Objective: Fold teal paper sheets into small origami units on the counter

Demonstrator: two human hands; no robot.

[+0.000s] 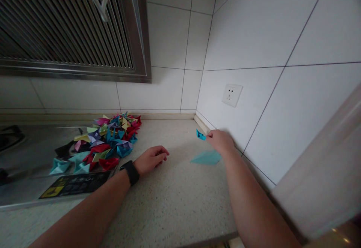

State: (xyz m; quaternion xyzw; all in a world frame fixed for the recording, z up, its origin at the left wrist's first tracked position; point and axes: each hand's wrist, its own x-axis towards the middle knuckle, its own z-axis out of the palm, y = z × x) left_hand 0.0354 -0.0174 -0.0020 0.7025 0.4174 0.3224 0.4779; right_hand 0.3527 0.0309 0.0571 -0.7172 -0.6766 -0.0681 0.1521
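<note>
Right hand [220,140]: fingertips clamped on blue origami boat [200,135]; light-blue paper [206,158] at boat's six o'clock. Left hand [149,160]: loosely curled, fingertips slightly apart; origami pile [111,139] at its ten o'clock.

Noted bright blue on small folded paper [200,135]; pale aqua on flat sheet [207,157]; red, blue, purple, yellow, pink mixed across paper pile [109,137]; speckled grey-beige on bench [169,195].

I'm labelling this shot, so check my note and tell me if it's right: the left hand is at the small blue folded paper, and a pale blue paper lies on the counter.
Wrong hand: the head view shows the right hand at the small blue folded paper, and a pale blue paper lies on the counter.
</note>
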